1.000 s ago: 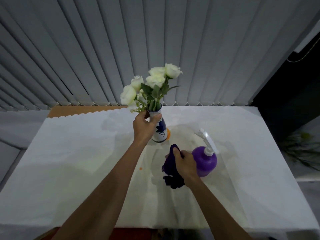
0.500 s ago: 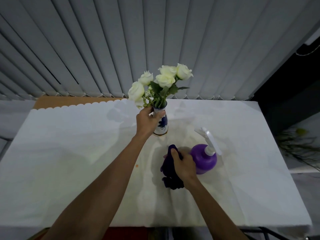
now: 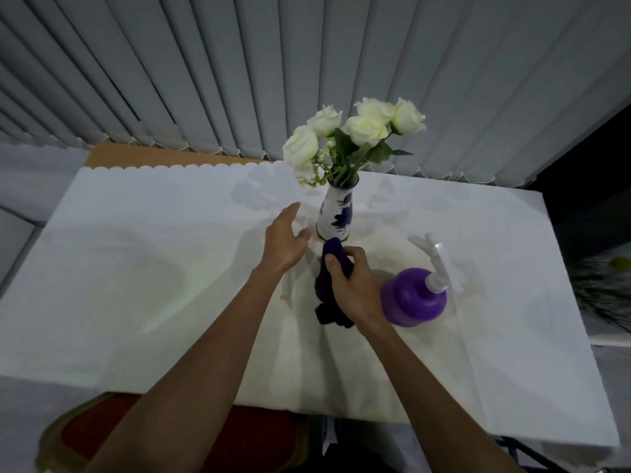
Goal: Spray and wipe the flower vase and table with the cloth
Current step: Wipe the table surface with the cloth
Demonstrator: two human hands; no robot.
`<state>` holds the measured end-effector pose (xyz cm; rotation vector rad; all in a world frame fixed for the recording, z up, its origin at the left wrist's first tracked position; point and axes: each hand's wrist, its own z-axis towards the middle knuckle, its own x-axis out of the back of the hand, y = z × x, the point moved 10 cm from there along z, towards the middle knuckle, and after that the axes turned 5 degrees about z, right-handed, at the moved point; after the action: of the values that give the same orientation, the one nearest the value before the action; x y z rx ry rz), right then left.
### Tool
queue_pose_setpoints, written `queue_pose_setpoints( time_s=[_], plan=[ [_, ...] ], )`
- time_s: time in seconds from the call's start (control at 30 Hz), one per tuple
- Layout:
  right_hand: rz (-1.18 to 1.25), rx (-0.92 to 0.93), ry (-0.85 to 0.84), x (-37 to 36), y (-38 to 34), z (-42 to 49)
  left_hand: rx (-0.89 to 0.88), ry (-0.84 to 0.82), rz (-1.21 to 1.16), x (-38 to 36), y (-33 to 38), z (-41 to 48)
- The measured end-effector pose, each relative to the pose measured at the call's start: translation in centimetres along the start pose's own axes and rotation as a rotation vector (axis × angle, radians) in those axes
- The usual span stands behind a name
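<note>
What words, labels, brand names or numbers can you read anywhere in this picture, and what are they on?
None can be read.
The purple spray bottle shows no label from this angle.
The vase carries only a blue floral pattern, no lettering.
The dark cloth in the right hand and the white table are plain.

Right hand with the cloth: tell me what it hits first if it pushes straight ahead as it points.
Most likely the base of the flower vase; the cloth in the right hand already looks about touching it.
</note>
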<state>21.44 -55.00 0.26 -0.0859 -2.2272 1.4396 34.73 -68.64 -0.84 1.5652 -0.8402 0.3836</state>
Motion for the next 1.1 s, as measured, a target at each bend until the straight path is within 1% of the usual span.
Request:
queue_pose_setpoints(
  time_s=[0.07, 0.13, 0.17, 0.2, 0.27, 0.33, 0.37, 0.43, 0.5, 0.57, 0.6, 0.67, 0.73, 0.77, 0.8, 0.87, 0.9, 0.97, 1.03, 1.1],
  plan=[
    [-0.258, 0.092, -0.082, -2.7, 1.3, 0.6, 0.084, 0.098, 0.104, 0.1, -5.7, -2.9],
    [-0.641, 0.152, -0.18, -5.9, 5.0, 0.0, 0.13, 0.148, 0.271, -0.3, -11.0, -6.3],
    [-0.775, 0.227, -0.191, -7.0, 6.3, -0.6, 0.142, 0.157, 0.351, -0.4, -12.9, -7.9],
    [-0.841, 0.321, -0.174, -8.0, 7.1, -1.0, 0.156, 0.167, 0.414, -0.5, -14.8, -9.3],
    [-0.837, 0.442, -0.088, -8.9, 6.8, -0.4, 0.178, 0.19, 0.524, -0.3, -17.0, -11.2],
    [-0.796, 0.477, -0.011, -9.9, 5.4, 0.7, 0.168, 0.208, 0.602, -0.6, -17.6, -12.0],
    [-0.778, 0.483, -0.005, -10.9, 4.3, 0.8, 0.162, 0.221, 0.617, -0.7, -17.6, -12.2],
    [-0.763, 0.543, -0.06, -13.3, 3.2, -0.5, 0.146, 0.236, 0.623, -0.8, -17.3, -12.1],
    [-0.782, 0.655, -0.149, -13.7, 4.0, -3.3, 0.118, 0.248, 0.623, -0.7, -16.8, -11.8],
    [-0.822, 0.773, -0.148, -11.0, 5.4, -4.9, 0.105, 0.262, 0.605, -0.4, -16.7, -11.7],
    [-0.839, 0.788, -0.126, -9.4, 5.7, -4.6, 0.108, 0.285, 0.602, -0.3, -16.7, -11.7],
    [-0.862, 0.694, -0.054, -7.8, 5.8, -2.2, 0.11, 0.33, 0.607, -0.1, -16.7, -11.8],
    [-0.859, 0.568, 0.046, -9.0, 4.7, 0.5, 0.103, 0.343, 0.612, -0.2, -16.9, -12.0],
    [-0.834, 0.534, 0.054, -10.4, 4.0, 1.1, 0.097, 0.343, 0.616, -0.3, -16.8, -12.1],
    [-0.806, 0.537, 0.043, -11.8, 3.2, 0.9, 0.094, 0.344, 0.613, -0.3, -16.7, -12.1],
    [-0.782, 0.62, -0.036, -13.6, 3.0, -1.2, 0.1, 0.347, 0.581, 0.0, -16.6, -11.9],
    [-0.789, 0.69, -0.097, -13.5, 3.6, -3.2, 0.108, 0.351, 0.563, 0.1, -16.7, -11.8],
    [-0.809, 0.803, -0.159, -11.1, 5.3, -6.8, 0.121, 0.36, 0.532, 0.5, -17.0, -11.8],
    [-0.862, 0.806, -0.149, -7.5, 7.1, -7.3, 0.12, 0.377, 0.498, 0.8, -17.7, -11.9],
    [-0.901, 0.697, -0.028, -5.2, 7.2, -4.6, 0.101, 0.383, 0.491, 0.9, -17.9, -11.9]
  ],
)
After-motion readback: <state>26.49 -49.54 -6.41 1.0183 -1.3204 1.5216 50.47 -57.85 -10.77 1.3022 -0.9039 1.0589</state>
